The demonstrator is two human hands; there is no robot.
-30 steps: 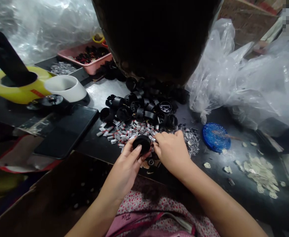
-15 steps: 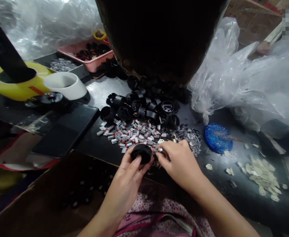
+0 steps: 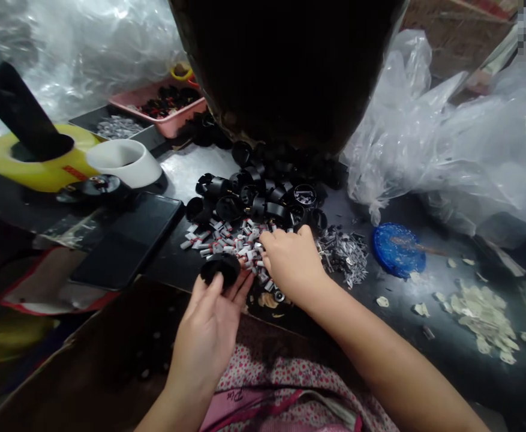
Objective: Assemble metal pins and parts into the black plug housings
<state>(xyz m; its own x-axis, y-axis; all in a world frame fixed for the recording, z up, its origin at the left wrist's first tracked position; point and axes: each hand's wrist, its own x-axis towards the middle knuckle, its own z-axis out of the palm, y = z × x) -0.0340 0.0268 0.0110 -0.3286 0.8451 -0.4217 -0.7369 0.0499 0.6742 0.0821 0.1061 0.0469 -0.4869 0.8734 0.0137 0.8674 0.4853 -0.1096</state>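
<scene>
My left hand (image 3: 215,312) grips a round black plastic housing (image 3: 220,270) by its rim, thumb on the near side, just over the table's front edge. My right hand (image 3: 292,261) reaches over a heap of small grey-and-red cylinders (image 3: 236,240), its fingers curled down and closed at the heap. A small shiny bit shows by its fingertips, but what they hold is hidden. Behind the heap lie several more black housings (image 3: 258,198). To the right of my right hand is a pile of small grey metal pieces (image 3: 350,255).
A blue lid (image 3: 397,251) and a pile of pale flat pieces (image 3: 483,315) lie on the right. At left are a phone (image 3: 130,240), a yellow tape roll (image 3: 6,159), a white ring (image 3: 125,162) and a pink tray (image 3: 177,120). A large dark shape (image 3: 289,66) overhangs the back.
My left hand has moved left with the black housing. My right hand has left the housing and moved left and forward onto the heap of cylinders.
</scene>
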